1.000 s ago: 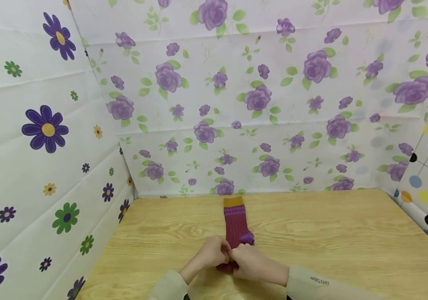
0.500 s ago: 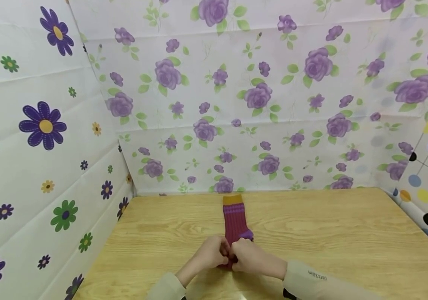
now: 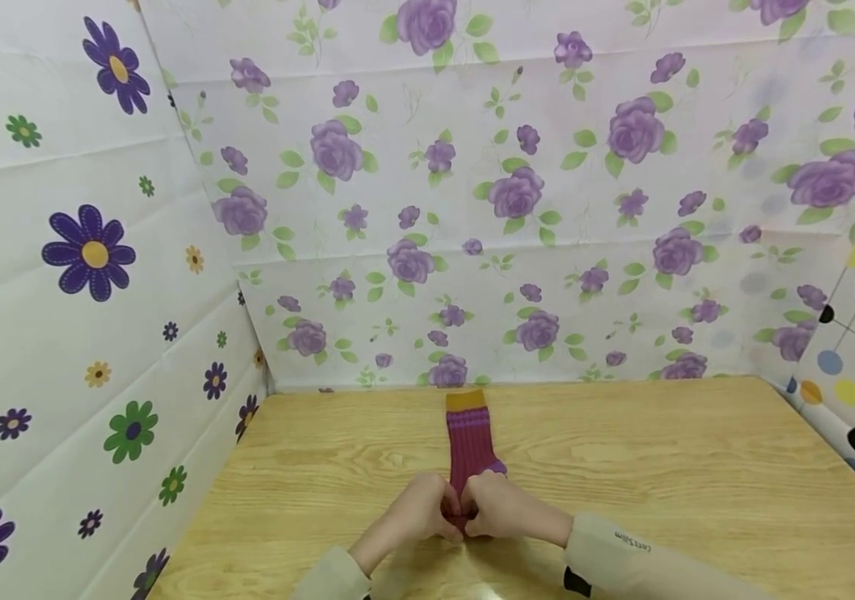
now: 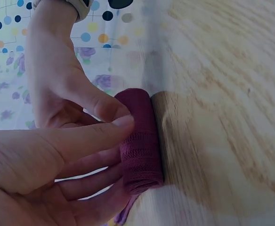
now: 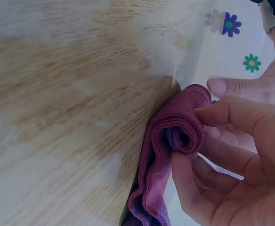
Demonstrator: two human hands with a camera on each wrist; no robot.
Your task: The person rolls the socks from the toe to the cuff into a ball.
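Observation:
A maroon ribbed sock (image 3: 470, 446) lies lengthwise on the table, its mustard cuff at the far end and its purple heel partly behind my right hand. The near end is wound into a roll (image 5: 184, 106); purple knit shows in the spiral, and more than one layer runs out from it. My left hand (image 3: 423, 507) pinches one end of the roll, thumb on top and fingers on the far side, as the left wrist view shows. At the other end my right hand (image 3: 506, 507) holds the roll between thumb and fingers. The hands nearly meet.
The wood-grain table (image 3: 645, 475) extends to both sides of the sock. A purple-rose sheet (image 3: 412, 262) hangs behind its back edge. A daisy-print sheet (image 3: 90, 333) stands at the left, a dotted sheet (image 3: 847, 367) at the right.
My right hand has shifted slightly forward and now covers more of the purple heel. Both thumbs have come down at the near side of the roll. The cuff has stayed in place.

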